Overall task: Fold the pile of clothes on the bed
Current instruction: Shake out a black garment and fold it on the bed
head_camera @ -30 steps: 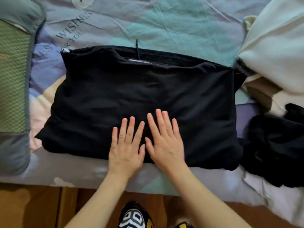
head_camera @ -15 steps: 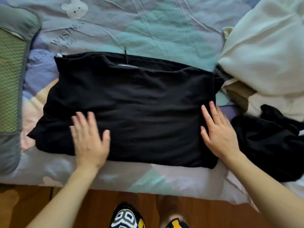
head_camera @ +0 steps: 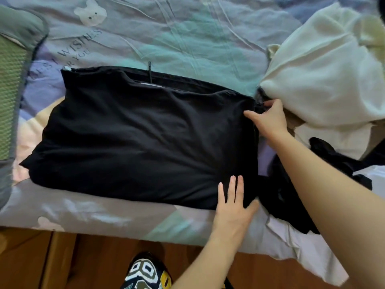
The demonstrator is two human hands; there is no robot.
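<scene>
Presently, the folded black garment lies flat along the near edge of the bed, with my left hand resting on its near right corner, fingers straight and thumb at the garment's edge. My right hand pinches the garment's far right corner between thumb and fingers. A cream pile of clothes sits at the bed's right edge, a crumpled black item nearer, and a green pillow at the left edge.

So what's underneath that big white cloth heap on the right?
Tan fabric pokes out below the white heap, and the right hand reaches in at its lower left edge. Whatever lies deeper under the heap is covered.
</scene>
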